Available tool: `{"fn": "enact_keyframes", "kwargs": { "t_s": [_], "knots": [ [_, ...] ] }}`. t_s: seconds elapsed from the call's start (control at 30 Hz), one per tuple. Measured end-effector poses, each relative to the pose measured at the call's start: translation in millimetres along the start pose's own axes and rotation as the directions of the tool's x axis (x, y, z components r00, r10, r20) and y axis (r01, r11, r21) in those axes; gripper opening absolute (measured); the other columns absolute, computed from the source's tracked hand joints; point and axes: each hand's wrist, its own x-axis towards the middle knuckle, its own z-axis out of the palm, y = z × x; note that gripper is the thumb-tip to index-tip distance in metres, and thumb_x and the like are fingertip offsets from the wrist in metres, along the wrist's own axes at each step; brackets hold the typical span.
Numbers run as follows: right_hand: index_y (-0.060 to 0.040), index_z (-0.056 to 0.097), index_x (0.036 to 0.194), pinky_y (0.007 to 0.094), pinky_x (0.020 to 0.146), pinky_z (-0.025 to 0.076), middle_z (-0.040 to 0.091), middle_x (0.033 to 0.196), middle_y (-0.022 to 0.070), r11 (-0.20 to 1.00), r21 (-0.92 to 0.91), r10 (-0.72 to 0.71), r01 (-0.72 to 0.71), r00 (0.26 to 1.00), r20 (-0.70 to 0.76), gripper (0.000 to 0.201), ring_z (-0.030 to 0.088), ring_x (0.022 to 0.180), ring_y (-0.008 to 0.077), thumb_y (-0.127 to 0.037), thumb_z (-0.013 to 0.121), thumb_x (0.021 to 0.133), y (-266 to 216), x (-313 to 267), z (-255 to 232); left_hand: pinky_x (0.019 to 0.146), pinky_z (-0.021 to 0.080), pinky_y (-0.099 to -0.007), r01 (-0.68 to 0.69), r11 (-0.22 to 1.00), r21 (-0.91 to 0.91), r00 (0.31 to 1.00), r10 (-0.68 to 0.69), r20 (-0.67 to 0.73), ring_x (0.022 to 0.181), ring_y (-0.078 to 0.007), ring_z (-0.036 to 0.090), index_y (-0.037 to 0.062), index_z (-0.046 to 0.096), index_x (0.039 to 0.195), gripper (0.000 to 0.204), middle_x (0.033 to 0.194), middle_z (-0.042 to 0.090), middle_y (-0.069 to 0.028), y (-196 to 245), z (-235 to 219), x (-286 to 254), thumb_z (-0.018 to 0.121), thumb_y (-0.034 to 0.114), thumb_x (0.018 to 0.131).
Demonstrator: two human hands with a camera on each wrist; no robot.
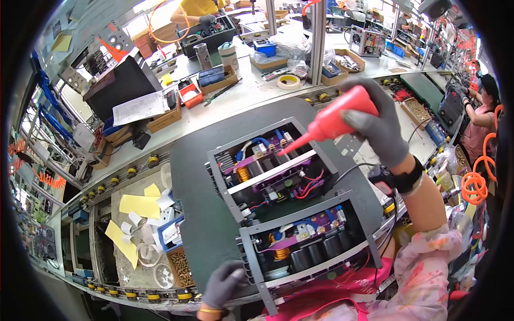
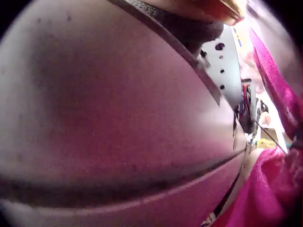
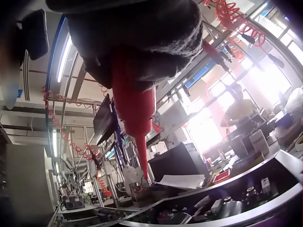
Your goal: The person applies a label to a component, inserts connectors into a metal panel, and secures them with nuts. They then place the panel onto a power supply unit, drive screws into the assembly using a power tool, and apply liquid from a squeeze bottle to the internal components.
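Observation:
My right hand [image 1: 375,120], in a grey glove, grips a red squeeze bottle [image 1: 342,115] with a long tapered nozzle. The bottle tilts down to the left, its tip over the purple circuit board of the rear open metal-framed unit [image 1: 267,171]. In the right wrist view, dark gloved fingers wrap round the red bottle [image 3: 135,104], nozzle downward. A second similar unit [image 1: 310,241] sits nearer me, with black capacitors, a copper coil and blue wires. My left hand [image 1: 225,283], also gloved, is beside this front unit's left corner, fingers loosely bent and holding nothing visible.
Both units stand on a dark green board [image 1: 198,214] over a roller line. Left of it lie yellow paper [image 1: 139,206], tape rolls and a box of screws [image 1: 182,269]. A white bench [image 1: 251,80] behind holds tools and masking tape [image 1: 288,82]. Other people work farther off.

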Motion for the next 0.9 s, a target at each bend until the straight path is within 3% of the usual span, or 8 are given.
{"fn": "enact_keyframes", "kwargs": {
  "t_s": [0.03,0.1,0.3,0.43,0.47,0.57,0.7,0.9],
  "knots": [
    [-0.0038,0.057,0.112,0.0251,0.073,0.049,0.059,0.095,0.0054,0.996,-0.058,-0.075,0.073,0.997,-0.033,0.044,0.058,0.084,0.0108,-0.017,0.070,0.072,12,-6,-12,0.076,0.051,-0.0277,0.075,0.994,-0.075,0.996,-0.071,0.054,0.083,-0.0150,0.062,-0.0008,0.058,0.114,0.030,0.095,0.065,-0.0072,17,-7,3,0.059,0.019,0.091],
    [-0.0034,0.056,0.112,0.0266,0.079,0.049,0.059,0.099,0.0063,0.983,-0.137,-0.133,0.119,0.986,-0.097,0.043,0.058,0.089,0.0119,-0.016,0.069,0.072,45,-19,-31,0.075,0.051,-0.0268,-0.249,0.931,0.268,0.968,0.234,0.088,0.083,-0.0138,0.062,-0.0008,0.055,0.117,0.035,0.095,0.066,-0.0098,44,-20,18,0.058,0.024,0.093],
    [-0.0034,0.057,0.111,0.0283,0.085,0.048,0.059,0.104,0.0062,0.996,0.036,-0.071,0.076,0.991,-0.111,0.040,0.057,0.095,0.0126,-0.008,0.068,0.072,77,-39,-34,0.073,0.051,-0.0261,-0.213,0.964,0.159,0.976,0.217,-0.008,0.079,-0.0132,0.063,0.0014,0.054,0.119,0.037,0.095,0.067,-0.0086,73,-15,74,0.047,0.032,0.099],
    [-0.0039,0.056,0.111,0.0275,0.084,0.048,0.059,0.103,0.0053,0.991,0.058,-0.113,0.118,0.990,-0.090,0.041,0.056,0.094,0.0116,-0.008,0.071,0.074,90,-39,-29,0.073,0.050,-0.0316,-0.263,0.784,0.562,0.952,0.307,0.017,0.080,-0.0215,0.065,-0.0002,0.052,0.124,0.044,0.091,0.066,-0.0163,45,-19,99,0.042,0.035,0.101],
    [-0.0038,0.056,0.111,0.0275,0.084,0.048,0.059,0.103,0.0051,0.989,0.056,-0.130,0.135,0.987,-0.091,0.041,0.056,0.093,0.0114,-0.008,0.072,0.074,93,-39,-29,0.075,0.048,-0.0354,-0.370,0.738,0.565,0.909,0.413,0.055,0.083,-0.0285,0.064,-0.0003,0.049,0.128,0.046,0.092,0.064,-0.0201,23,-25,107,0.040,0.035,0.101],
    [-0.0035,0.056,0.111,0.0276,0.084,0.048,0.059,0.104,0.0053,0.988,0.089,-0.120,0.126,0.990,-0.075,0.041,0.056,0.093,0.0114,-0.008,0.072,0.074,96,-39,-28,0.091,0.046,-0.0322,-0.362,0.689,0.628,0.896,0.442,0.031,0.102,-0.0234,0.060,0.0011,0.053,0.125,0.034,0.112,0.061,-0.0117,-15,-42,112,0.045,0.023,0.099],
    [-0.0032,0.056,0.111,0.0279,0.084,0.048,0.059,0.104,0.0058,0.987,0.109,-0.109,0.119,0.990,-0.094,0.042,0.056,0.094,0.0117,-0.007,0.071,0.073,94,-40,-26,0.082,0.047,-0.0354,-0.439,0.411,0.799,0.818,0.551,0.166,0.097,-0.0304,0.062,0.0010,0.044,0.135,0.047,0.109,0.062,-0.0214,-23,-46,123,0.035,0.033,0.102],
    [-0.0027,0.056,0.111,0.0290,0.084,0.048,0.059,0.104,0.0071,0.987,0.021,-0.155,0.158,0.984,-0.089,0.042,0.057,0.094,0.0134,-0.007,0.071,0.072,91,-41,-26,0.096,0.044,-0.0393,-0.383,0.733,0.562,0.898,0.439,0.039,0.109,-0.0326,0.056,0.0024,0.055,0.121,0.041,0.118,0.058,-0.0154,-2,-24,121,0.062,0.006,0.080]
  ]
}}
